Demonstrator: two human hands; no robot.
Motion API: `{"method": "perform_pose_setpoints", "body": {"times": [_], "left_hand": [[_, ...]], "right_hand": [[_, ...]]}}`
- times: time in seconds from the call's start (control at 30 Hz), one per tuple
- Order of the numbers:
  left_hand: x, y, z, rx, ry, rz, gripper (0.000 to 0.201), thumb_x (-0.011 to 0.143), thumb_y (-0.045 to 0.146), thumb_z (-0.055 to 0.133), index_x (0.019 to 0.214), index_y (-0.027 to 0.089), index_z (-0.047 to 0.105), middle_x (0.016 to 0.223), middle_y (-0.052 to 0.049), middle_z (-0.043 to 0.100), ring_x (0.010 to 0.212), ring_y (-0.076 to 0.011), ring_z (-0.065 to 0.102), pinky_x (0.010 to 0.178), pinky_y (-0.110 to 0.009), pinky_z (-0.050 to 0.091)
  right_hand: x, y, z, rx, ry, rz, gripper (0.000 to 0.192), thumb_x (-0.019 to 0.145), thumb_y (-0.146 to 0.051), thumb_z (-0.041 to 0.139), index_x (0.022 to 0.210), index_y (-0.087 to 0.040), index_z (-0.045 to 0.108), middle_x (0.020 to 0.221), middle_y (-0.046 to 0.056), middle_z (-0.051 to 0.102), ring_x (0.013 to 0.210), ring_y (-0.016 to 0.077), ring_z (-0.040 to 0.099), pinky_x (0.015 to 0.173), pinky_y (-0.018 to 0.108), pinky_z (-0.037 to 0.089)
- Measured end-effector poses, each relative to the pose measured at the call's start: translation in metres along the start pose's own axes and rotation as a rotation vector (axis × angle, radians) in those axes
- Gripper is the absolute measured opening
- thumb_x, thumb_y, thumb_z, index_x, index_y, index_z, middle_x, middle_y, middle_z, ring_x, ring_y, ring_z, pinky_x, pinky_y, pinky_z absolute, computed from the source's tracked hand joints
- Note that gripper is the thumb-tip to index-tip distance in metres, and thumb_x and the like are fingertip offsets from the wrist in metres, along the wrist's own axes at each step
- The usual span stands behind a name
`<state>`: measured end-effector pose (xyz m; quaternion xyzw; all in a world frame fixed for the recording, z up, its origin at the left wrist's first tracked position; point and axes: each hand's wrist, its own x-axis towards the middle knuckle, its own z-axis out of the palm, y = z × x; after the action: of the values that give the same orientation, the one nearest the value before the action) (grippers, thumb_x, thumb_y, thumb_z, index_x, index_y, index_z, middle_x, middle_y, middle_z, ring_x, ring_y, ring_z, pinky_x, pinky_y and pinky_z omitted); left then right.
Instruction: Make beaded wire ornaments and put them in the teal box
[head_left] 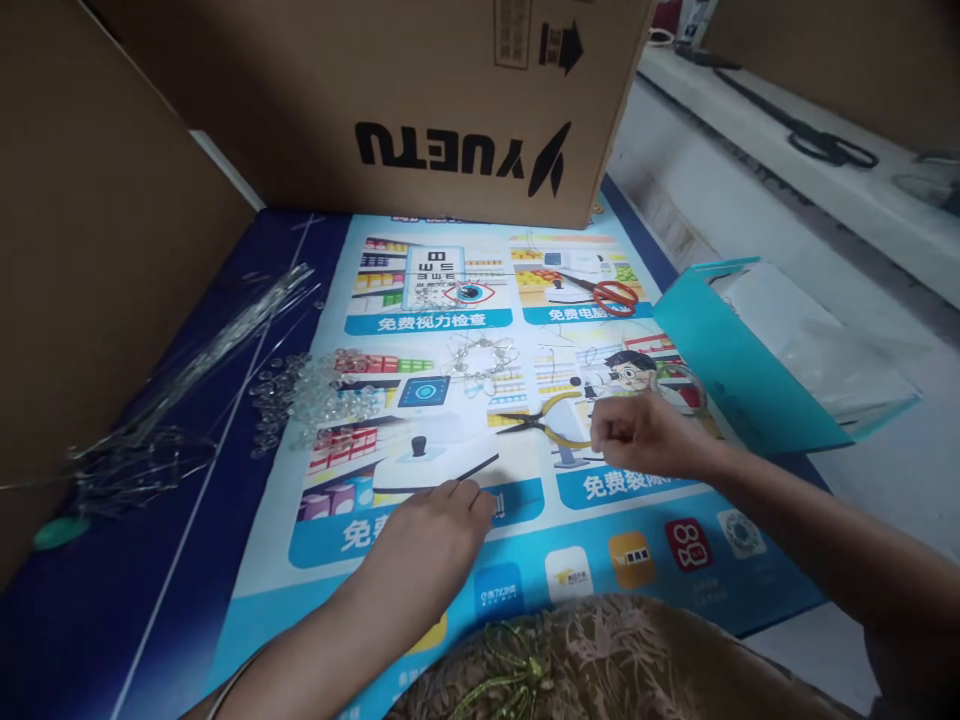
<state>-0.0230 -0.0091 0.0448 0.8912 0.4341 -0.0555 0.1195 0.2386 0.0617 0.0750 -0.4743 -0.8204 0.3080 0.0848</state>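
Observation:
My left hand point(446, 525) rests palm down, low over the printed poster point(262, 560), fingers curled together; whatever they may hold is hidden. My right hand point(637, 432) is closed in a fist beside the handles of the yellow-handled scissors point(531, 422), and I cannot make out anything in it. The scissors lie with their blades pointing left. Beyond them is a ring of clear beads point(480, 378) strung on thin wire. Red-handled scissors point(600, 290) lie further back. To the left sits a pile of loose clear beads point(315, 395).
A bundle of thin wire strands point(225, 340) stretches along the left side. A tall cardboard box point(450, 80) walls off the back, with more cardboard point(90, 200) at left. At right, a teal box point(739, 360) holds clear plastic. Black scissors point(832, 148) lie on a ledge.

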Motion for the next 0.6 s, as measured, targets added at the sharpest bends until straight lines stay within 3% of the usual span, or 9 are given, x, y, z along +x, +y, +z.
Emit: {"method": "perform_pose_setpoints", "body": {"times": [0.13, 0.23, 0.43, 0.6], "left_hand": [[0.001, 0.002, 0.0, -0.014, -0.008, 0.022, 0.012, 0.085, 0.018, 0.044, 0.086, 0.016, 0.056, 0.08, -0.008, 0.057, 0.076, -0.0224, 0.056, 0.063, -0.035, 0.045], [0.003, 0.006, 0.003, 0.028, -0.03, 0.03, 0.016, 0.082, 0.009, 0.042, 0.087, 0.015, 0.056, 0.079, -0.008, 0.057, 0.074, -0.0234, 0.056, 0.06, -0.035, 0.045], [0.005, 0.012, 0.005, 0.065, -0.087, 0.036, 0.024, 0.075, -0.002, 0.04, 0.087, 0.012, 0.055, 0.08, -0.009, 0.058, 0.072, -0.0223, 0.057, 0.059, -0.032, 0.046], [0.006, 0.012, 0.006, 0.087, -0.09, 0.02, 0.024, 0.075, -0.002, 0.037, 0.085, 0.013, 0.053, 0.079, -0.009, 0.057, 0.072, -0.0226, 0.057, 0.056, -0.031, 0.046]], "right_hand": [[0.0, -0.007, 0.039, 0.594, -0.127, 0.091, 0.004, 0.071, -0.015, 0.05, 0.075, -0.017, 0.05, 0.065, -0.002, 0.057, 0.054, 0.0097, 0.054, 0.047, 0.021, 0.041], [0.002, -0.008, 0.061, 0.823, -0.148, 0.178, 0.012, 0.073, -0.019, 0.052, 0.084, -0.018, 0.048, 0.067, -0.003, 0.058, 0.052, 0.0104, 0.058, 0.047, 0.022, 0.045], [-0.004, -0.006, 0.069, 0.814, -0.076, 0.206, 0.015, 0.078, -0.03, 0.054, 0.082, -0.015, 0.053, 0.065, 0.001, 0.061, 0.062, 0.0132, 0.062, 0.055, 0.024, 0.05], [-0.012, -0.007, 0.068, 0.812, 0.01, 0.254, 0.015, 0.079, -0.031, 0.053, 0.083, -0.016, 0.051, 0.064, 0.001, 0.062, 0.058, 0.0127, 0.061, 0.055, 0.026, 0.052]]}}
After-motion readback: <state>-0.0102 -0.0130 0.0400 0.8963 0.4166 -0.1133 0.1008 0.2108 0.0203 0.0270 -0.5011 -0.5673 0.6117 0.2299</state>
